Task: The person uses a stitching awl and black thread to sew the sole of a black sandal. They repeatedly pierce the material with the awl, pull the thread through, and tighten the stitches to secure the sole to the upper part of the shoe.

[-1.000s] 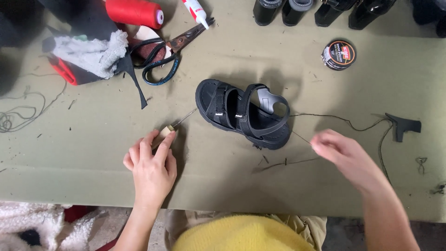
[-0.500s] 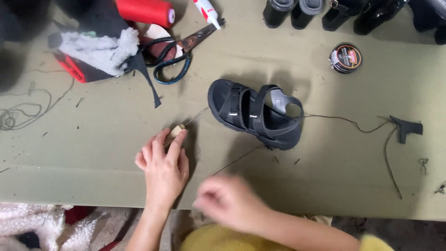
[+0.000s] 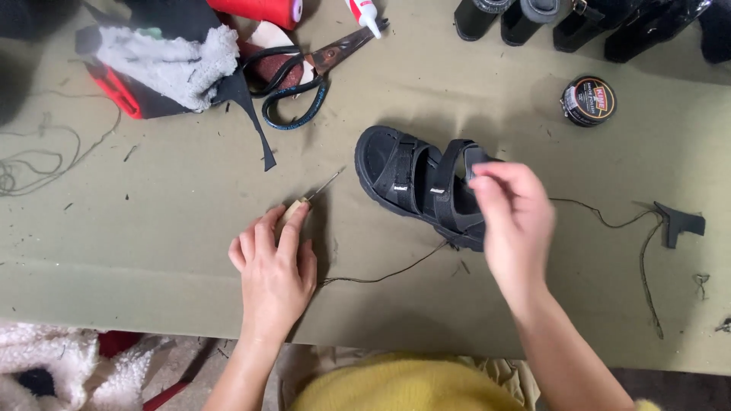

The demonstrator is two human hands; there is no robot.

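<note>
Right hand (image 3: 512,221), which half a second ago hung at the surface's (image 3: 152,228) near edge, now pinches the sandal's (image 3: 415,183) strap, while left hand (image 3: 276,259) still presses the awl (image 3: 298,207) down.

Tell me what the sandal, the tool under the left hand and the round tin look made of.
Sandal: black matte webbing straps, probably synthetic, on a rubbery sole. Awl: pale wooden handle, thin shiny metal point. Tin: likely metal, glossy printed lid.

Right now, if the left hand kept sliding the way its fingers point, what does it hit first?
The left hand points up and right along the awl under its fingertips. Past the awl's tip lies bare mat, then probably the toe of the black sandal, though the line may pass just left of it.
</note>
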